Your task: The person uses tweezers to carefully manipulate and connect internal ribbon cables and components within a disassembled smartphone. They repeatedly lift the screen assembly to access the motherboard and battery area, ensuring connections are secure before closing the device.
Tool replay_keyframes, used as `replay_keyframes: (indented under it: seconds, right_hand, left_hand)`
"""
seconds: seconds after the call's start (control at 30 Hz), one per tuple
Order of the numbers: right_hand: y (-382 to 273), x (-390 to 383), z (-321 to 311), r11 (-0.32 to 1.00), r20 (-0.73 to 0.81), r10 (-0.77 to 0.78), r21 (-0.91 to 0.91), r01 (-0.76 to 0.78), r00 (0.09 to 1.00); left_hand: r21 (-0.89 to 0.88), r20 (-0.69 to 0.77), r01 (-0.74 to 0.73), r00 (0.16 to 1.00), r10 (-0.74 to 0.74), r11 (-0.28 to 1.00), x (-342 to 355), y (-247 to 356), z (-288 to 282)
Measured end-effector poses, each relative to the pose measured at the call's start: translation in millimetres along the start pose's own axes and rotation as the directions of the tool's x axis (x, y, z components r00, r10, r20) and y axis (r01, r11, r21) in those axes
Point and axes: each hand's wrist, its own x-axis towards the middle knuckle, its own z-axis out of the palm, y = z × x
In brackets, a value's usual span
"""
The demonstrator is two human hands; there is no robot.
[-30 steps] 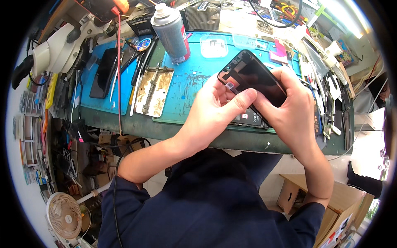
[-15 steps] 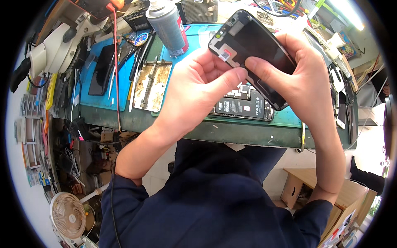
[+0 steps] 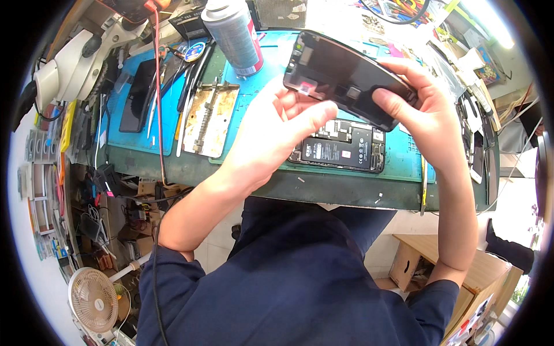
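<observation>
My right hand point(image 3: 427, 115) grips a black phone screen assembly point(image 3: 337, 69) by its right end, thumb across the face that shows small metal parts and a pinkish tab. My left hand point(image 3: 268, 138) has curled fingers at the assembly's lower left edge, partly hidden, with the thumb just below it. Beneath, an opened phone body point(image 3: 352, 151) with black battery and exposed boards lies on the blue mat point(image 3: 248, 92).
A spray can point(image 3: 231, 43) stands behind. Left are a stained metal holder point(image 3: 210, 127), another phone point(image 3: 137, 98), tweezers, a red cable and a white microscope arm point(image 3: 69, 66). Tools and phone parts crowd the right edge. A fan point(image 3: 92, 297) is at lower left.
The screen assembly first rose, then tilted flatter, uncovering more of the opened phone beneath. My right hand moved up and rightward, its thumb sliding right along the assembly.
</observation>
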Motion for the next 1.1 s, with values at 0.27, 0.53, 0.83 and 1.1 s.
replay_keyframes:
  seconds: [0.27,0.53,0.83,1.1]
  right_hand:
    - [22,7,-9,0.998,0.133,0.004,-0.059,0.004,0.991]
    - [31,10,-4,0.987,0.107,-0.024,-0.158,0.041,0.994]
    - [3,-17,1,0.647,-0.092,-0.545,-0.678,0.348,0.833]
    - [23,-38,25,0.637,0.165,-0.464,-0.621,0.457,0.87]
  left_hand:
    - [0.349,0.118,0.008,0.992,-0.053,0.937,16,15,-28]
    - [0.387,0.247,0.027,0.96,-0.131,0.922,27,17,-39]
    - [0.351,0.216,-0.06,0.976,-0.018,0.935,26,11,-49]
    - [0.305,0.277,-0.001,0.957,-0.088,0.952,27,11,-45]
